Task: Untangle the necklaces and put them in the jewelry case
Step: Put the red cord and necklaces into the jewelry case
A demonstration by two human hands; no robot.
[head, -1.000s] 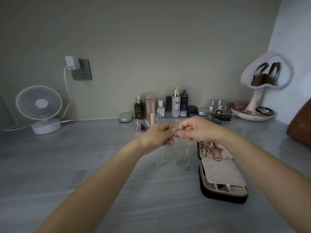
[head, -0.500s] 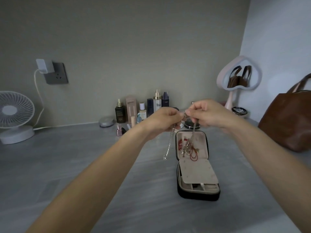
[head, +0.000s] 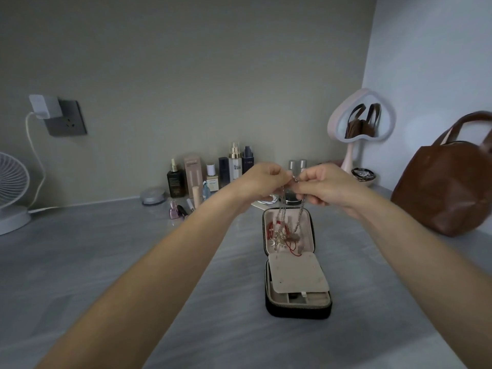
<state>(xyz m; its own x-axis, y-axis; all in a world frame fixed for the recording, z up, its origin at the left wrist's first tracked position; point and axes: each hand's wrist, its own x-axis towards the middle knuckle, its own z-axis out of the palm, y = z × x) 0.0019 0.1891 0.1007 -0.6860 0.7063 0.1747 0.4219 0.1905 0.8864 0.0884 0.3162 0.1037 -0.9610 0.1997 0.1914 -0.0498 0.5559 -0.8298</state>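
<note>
A silver necklace (head: 282, 217) hangs in two strands from my fingers, right over the open black jewelry case (head: 298, 311). My left hand (head: 262, 182) pinches one end of the chain and my right hand (head: 323, 186) pinches the other, the two hands nearly touching above the case's far half. The chain's lower part dips into the case lid (head: 311, 230), where red cords and other jewelry lie in a heap. A beige flap covers part of the near tray.
Cosmetic bottles (head: 213, 174) line the back wall behind my hands. A heart-shaped mirror (head: 359, 121) and a small dish stand at the back right, a brown handbag (head: 447, 187) at the right, a white fan (head: 10, 190) at the far left. The grey tabletop (head: 106, 262) spreads around the case.
Both hands carried the necklace from left of the case to directly above it. The chain now hangs down into the lid. The view has shifted to the right.
</note>
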